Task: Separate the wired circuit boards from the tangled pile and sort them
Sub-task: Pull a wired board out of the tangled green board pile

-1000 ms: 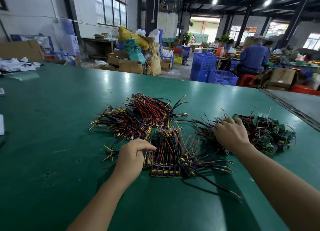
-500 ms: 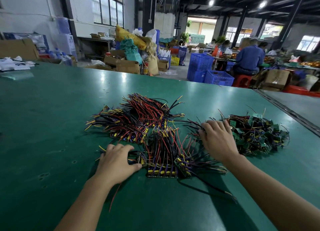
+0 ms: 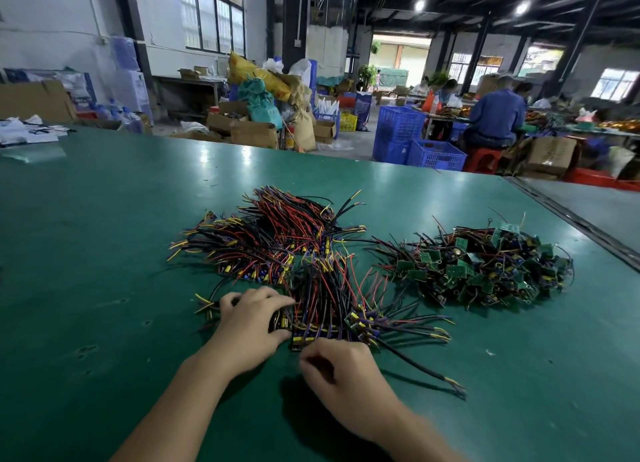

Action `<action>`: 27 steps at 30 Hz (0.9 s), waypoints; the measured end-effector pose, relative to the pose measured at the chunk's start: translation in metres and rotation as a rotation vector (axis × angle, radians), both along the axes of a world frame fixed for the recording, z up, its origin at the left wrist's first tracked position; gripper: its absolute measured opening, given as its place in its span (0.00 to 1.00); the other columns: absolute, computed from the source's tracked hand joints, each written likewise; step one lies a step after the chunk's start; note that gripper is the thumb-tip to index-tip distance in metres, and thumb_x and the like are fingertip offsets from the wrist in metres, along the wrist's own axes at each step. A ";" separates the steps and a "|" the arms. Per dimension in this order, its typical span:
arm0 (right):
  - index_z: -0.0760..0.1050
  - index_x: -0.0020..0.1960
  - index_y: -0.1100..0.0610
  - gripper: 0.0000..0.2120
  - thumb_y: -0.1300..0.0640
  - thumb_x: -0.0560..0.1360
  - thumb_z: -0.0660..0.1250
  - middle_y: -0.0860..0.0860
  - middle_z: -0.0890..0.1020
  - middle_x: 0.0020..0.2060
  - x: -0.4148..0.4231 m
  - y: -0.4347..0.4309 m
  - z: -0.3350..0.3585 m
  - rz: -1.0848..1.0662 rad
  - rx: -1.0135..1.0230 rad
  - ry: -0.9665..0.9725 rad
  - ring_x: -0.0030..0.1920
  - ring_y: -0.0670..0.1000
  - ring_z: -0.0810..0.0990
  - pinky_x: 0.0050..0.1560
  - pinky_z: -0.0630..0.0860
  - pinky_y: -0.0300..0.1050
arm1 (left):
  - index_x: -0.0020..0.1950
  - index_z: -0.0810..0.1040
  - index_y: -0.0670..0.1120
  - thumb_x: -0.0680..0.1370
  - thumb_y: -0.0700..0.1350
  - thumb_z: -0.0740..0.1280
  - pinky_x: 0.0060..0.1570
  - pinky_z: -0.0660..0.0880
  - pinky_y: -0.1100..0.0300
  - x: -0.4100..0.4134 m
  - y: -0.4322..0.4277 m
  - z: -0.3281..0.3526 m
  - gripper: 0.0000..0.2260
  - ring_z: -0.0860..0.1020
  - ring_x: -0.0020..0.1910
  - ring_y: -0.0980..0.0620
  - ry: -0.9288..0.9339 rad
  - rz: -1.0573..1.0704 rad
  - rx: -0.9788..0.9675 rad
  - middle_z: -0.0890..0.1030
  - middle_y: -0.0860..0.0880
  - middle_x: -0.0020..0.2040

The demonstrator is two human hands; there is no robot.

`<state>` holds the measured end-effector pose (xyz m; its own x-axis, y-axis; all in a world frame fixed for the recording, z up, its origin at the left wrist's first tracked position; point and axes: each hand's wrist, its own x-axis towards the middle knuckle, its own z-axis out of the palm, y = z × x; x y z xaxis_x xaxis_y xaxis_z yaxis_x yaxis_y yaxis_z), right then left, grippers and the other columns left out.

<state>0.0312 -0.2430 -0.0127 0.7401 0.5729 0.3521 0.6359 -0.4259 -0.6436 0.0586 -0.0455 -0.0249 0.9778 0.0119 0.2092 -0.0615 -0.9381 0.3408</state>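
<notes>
A tangled pile of green circuit boards with wires lies at the right of the green table. Left of it, wired boards lie in sorted bundles: a far one, a left one and a near stack. A small cluster trails wires rightward. My left hand lies palm down, curled over wired boards at the near stack's left side. My right hand is at the stack's front edge with fingers curled together; its contents are hidden and blurred.
A long black wire runs right from under my right hand. The table's right edge has a dark seam. Papers sit at the far left. Beyond the table are blue crates, cardboard boxes and a seated person.
My right hand left the edge of the tangled pile and came back to the near stack's front edge. My left hand shifted slightly right onto the stack's left side.
</notes>
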 end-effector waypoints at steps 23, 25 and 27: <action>0.77 0.54 0.49 0.09 0.55 0.75 0.72 0.45 0.81 0.37 0.019 -0.004 0.001 -0.262 0.470 0.329 0.39 0.46 0.80 0.42 0.77 0.45 | 0.72 0.66 0.60 0.68 0.45 0.73 0.64 0.68 0.60 -0.012 -0.041 0.021 0.35 0.73 0.55 0.59 -0.423 -0.484 -0.235 0.77 0.59 0.52; 0.79 0.51 0.50 0.06 0.56 0.75 0.71 0.42 0.77 0.30 0.021 -0.004 0.002 -0.251 0.446 0.300 0.33 0.42 0.74 0.38 0.70 0.40 | 0.73 0.66 0.56 0.68 0.41 0.73 0.70 0.62 0.60 -0.012 -0.045 0.022 0.36 0.73 0.56 0.58 -0.447 -0.520 -0.201 0.78 0.58 0.53; 0.80 0.50 0.51 0.04 0.58 0.76 0.70 0.43 0.78 0.29 0.022 -0.005 0.003 -0.224 0.507 0.344 0.32 0.41 0.73 0.37 0.69 0.39 | 0.73 0.67 0.53 0.68 0.41 0.74 0.72 0.60 0.58 -0.013 -0.047 0.023 0.35 0.74 0.57 0.56 -0.487 -0.524 -0.166 0.79 0.58 0.54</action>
